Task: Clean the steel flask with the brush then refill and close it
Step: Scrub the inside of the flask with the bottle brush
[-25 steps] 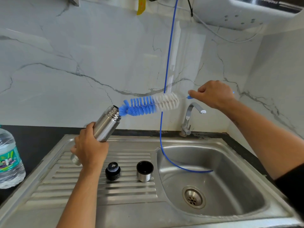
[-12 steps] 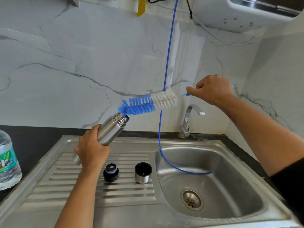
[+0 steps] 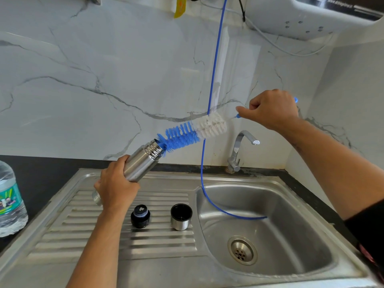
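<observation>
My left hand point(image 3: 116, 187) grips the steel flask point(image 3: 141, 161) round its body and holds it tilted above the drainboard, mouth pointing up and to the right. My right hand point(image 3: 270, 109) grips the thin blue handle of the bottle brush point(image 3: 193, 133), whose bristles are blue at the tip and white nearer the handle. The blue tip sits at the flask's mouth, just entering it. The black inner stopper point(image 3: 140, 216) and the steel cup lid point(image 3: 181, 216) stand side by side on the drainboard below the flask.
A steel sink point(image 3: 311, 223) with a drain lies at the right, its ribbed drainboard point(image 3: 83, 231) at the left. A blue hose point(image 3: 214, 80) hangs into the basin. The tap point(image 3: 239, 150) stands behind. A plastic water bottle point(image 3: 10, 200) stands on the dark counter at the far left.
The brush was lifted clear of the flask mouth and has come back down, its blue tip now entering the mouth. The flask has tilted further to the right.
</observation>
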`<state>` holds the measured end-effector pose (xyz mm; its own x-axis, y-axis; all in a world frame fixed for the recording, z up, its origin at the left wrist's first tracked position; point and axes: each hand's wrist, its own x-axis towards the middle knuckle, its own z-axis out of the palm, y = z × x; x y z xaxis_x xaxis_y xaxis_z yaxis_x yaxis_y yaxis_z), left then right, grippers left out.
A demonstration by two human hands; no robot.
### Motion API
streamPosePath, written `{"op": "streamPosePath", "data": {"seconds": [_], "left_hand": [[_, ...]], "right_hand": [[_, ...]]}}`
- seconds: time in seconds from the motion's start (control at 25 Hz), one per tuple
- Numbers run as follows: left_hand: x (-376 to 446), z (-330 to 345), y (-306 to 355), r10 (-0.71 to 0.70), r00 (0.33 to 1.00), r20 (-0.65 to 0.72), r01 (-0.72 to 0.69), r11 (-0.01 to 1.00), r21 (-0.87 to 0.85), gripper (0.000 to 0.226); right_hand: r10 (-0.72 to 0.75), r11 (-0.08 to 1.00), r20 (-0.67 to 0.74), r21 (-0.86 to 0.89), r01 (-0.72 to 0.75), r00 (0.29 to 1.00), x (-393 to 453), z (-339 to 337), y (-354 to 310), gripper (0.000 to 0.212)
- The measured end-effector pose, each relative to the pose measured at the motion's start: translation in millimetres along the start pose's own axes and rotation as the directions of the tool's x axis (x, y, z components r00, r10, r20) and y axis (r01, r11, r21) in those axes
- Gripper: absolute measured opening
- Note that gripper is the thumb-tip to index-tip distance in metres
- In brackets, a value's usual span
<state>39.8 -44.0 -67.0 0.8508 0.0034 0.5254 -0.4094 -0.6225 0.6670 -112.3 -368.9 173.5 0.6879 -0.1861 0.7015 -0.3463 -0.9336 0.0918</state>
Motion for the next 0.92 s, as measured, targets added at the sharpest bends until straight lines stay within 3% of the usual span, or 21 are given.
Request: {"op": "streamPosePath", "data": {"seconds": [0.24, 0.36, 0.52, 0.68, 0.92], "left_hand": [[-2, 2, 0, 0.095, 0.992, 0.082, -0.095, 0.995, -0.003, 0.087], [-4, 2, 1, 0.114, 0.987, 0.115, -0.102, 0.989, -0.105, 0.088], [-4, -1, 6, 0.078, 0.993, 0.088, -0.05, 0.956, -0.288, 0.092], [-4, -6, 4, 0.149, 0.988, -0.025, -0.151, 0.985, -0.084, 0.086], [-2, 0, -5, 0.19, 0.982, -0.018, -0.188, 0.978, 0.095, 0.085]], "right_hand": [[-0.203, 0.977, -0.166, 0.033, 0.211, 0.965, 1, -4, 10, 0.06], [-0.22, 0.963, -0.179, 0.114, 0.243, 0.959, 0, -5, 12, 0.061], [-0.145, 0.977, -0.056, 0.147, 0.152, 0.988, -1, -5, 14, 0.063], [-0.139, 0.99, 0.128, -0.002, 0.14, 0.982, 2, -12, 7, 0.067], [-0.067, 0.982, 0.263, -0.155, 0.11, 0.963, 8, 2, -1, 0.075]]}}
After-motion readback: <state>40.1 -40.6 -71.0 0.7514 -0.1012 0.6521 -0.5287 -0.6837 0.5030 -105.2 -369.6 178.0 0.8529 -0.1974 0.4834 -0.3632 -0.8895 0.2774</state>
